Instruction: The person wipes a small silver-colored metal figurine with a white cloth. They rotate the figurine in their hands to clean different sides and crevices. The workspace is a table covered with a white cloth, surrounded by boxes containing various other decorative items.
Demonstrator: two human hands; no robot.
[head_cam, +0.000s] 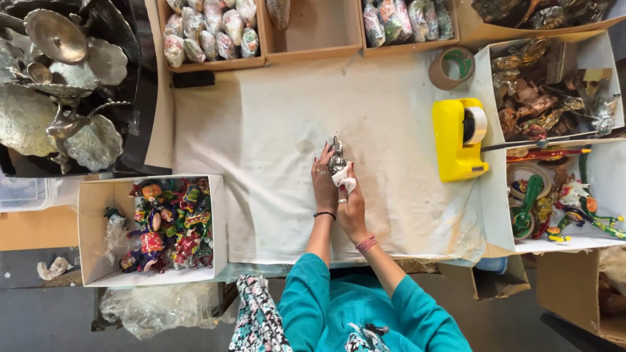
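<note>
A small silver metal figurine [336, 158] stands upright on the white cloth [274, 124] at the middle of the table. My left hand [324, 182] holds the figurine from its left side, fingers against it. My right hand [351, 203] presses a small white cloth pad [345, 183] against the figurine's lower right side. Both wrists carry bracelets, and the left hand wears rings.
A yellow tape dispenser [458, 138] and a brown tape roll [453, 66] lie to the right. Boxes surround the cloth: painted figurines [171, 225] at left, wrapped items [208, 29] at the back, metal ornaments [544, 98] at right. Silver leaf dishes [62, 85] sit at far left.
</note>
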